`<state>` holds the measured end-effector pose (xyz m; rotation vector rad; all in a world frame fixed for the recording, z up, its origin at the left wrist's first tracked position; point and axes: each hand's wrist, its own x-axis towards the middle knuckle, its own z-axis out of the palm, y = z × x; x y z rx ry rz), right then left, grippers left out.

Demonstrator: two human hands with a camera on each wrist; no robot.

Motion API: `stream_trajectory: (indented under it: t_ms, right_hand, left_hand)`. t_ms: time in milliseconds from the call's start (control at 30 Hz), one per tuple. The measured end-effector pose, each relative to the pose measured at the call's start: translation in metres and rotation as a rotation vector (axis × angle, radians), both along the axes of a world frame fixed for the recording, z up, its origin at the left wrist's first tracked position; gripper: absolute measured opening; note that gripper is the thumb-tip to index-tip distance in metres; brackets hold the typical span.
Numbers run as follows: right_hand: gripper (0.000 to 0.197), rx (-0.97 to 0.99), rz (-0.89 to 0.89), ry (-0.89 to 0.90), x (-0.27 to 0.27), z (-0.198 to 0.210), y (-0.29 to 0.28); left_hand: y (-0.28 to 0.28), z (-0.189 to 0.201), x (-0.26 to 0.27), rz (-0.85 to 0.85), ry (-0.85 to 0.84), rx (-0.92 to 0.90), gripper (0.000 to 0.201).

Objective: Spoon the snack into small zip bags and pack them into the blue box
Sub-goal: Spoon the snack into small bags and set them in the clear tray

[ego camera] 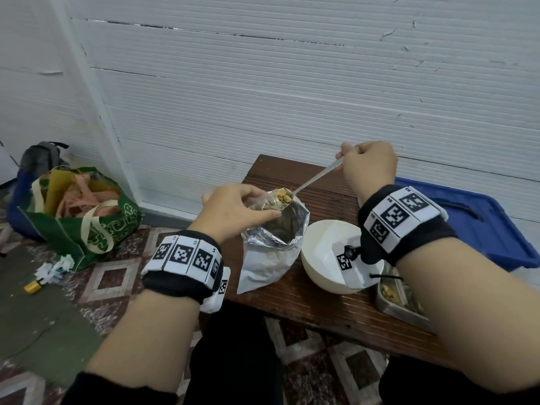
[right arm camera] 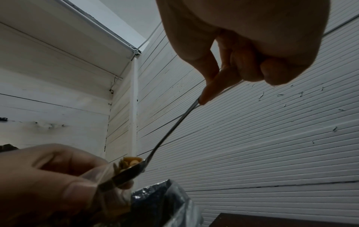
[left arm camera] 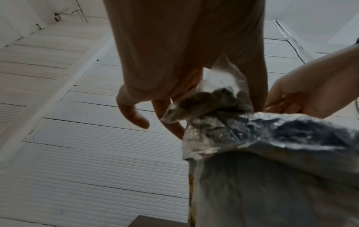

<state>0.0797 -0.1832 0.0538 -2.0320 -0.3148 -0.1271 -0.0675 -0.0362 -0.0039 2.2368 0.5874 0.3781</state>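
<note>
My left hand [ego camera: 233, 209] pinches a small clear zip bag [ego camera: 260, 200] open just above the mouth of the silver foil snack bag [ego camera: 271, 244], which stands on the wooden table. My right hand [ego camera: 368, 168] grips the handle end of a metal spoon [ego camera: 309, 182]. The spoon's bowl, heaped with yellow-brown snack [ego camera: 282, 198], sits at the zip bag's mouth. In the left wrist view the zip bag [left arm camera: 219, 86] holds some dark pieces. The right wrist view shows the spoon [right arm camera: 165, 138] tipped against the zip bag [right arm camera: 108, 182]. The blue box [ego camera: 479, 220] lies right of the table.
A white bowl [ego camera: 324, 238] stands right of the foil bag. A metal tray [ego camera: 400, 305] with snack sits at the table's [ego camera: 315, 305] near right. A green shopping bag [ego camera: 79, 217] and a grey backpack [ego camera: 43, 156] lie on the floor at left. A white panelled wall is close behind.
</note>
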Motion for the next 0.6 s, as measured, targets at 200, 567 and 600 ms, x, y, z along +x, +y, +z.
stream_trajectory:
  t_ms: [200, 567, 600]
  right_hand:
    - [0.027, 0.012, 0.008, 0.025, 0.002, -0.001, 0.004]
    - [0.030, -0.018, 0.025, 0.041, 0.002, -0.008, 0.004]
    - [0.031, -0.025, 0.025, 0.045, 0.002, -0.010, 0.004]
  left_hand:
    - [0.000, -0.003, 0.006, 0.027, -0.034, 0.008, 0.030]
    - [-0.010, -0.002, 0.010, 0.042, -0.005, 0.108, 0.033]
    - [-0.010, -0.002, 0.011, 0.039, 0.009, 0.120, 0.035]
